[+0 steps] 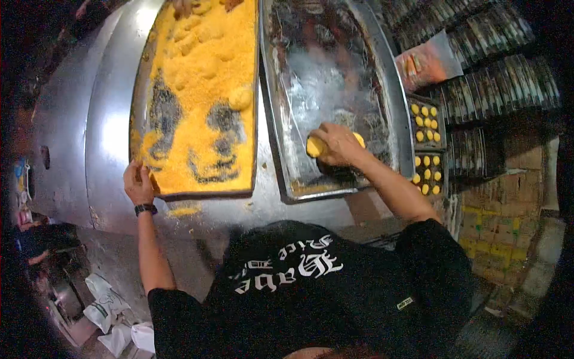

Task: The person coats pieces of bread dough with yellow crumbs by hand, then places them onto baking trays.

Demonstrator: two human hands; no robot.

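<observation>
My left hand (139, 184), with a dark band at its wrist, has its fingers curled at the near left corner of a tray (254, 149) spread with yellow crumbs (203, 78). Dark metal shows through where the crumbs are thin. A round, crumb-coated piece (240, 99) lies near that tray's right rim. Over the near part of a dark, shiny metal tray (323, 78), my right hand (338, 143) is closed around a yellow dough piece (315, 147). Another yellow piece (359, 139) shows beside the wrist side of this hand; whether it is held is hidden.
Another person's fingers (184, 7) reach into the crumbs at the far end. Small trays of yellow pieces (427, 173) stand to the right. Behind them are stacked dark trays (490, 87) and a plastic bag (427, 63). The metal table (110, 90) extends left.
</observation>
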